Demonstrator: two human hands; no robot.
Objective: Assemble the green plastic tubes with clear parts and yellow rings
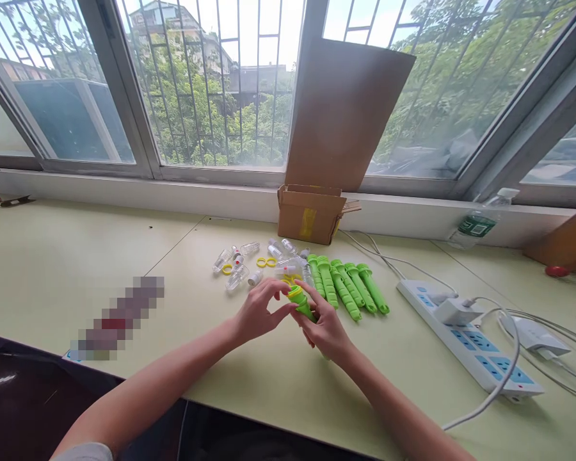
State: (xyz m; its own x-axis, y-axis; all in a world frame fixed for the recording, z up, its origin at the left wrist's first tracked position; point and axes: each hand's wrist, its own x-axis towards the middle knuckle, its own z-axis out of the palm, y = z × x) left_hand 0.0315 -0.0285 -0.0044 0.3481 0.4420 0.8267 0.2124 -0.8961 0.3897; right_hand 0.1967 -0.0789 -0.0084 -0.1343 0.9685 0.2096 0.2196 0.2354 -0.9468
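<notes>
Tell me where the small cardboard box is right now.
In the head view the cardboard box sits at the back middle of the table, against the window ledge, just behind the row of green handles.

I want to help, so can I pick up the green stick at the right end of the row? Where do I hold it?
Take the end green stick by its ribbed shaft, coming from above and from the right. It lies flat on the table. Its neighbour crowds its left side, but its right side is free, and the ribs probably make it less slippery.
</notes>
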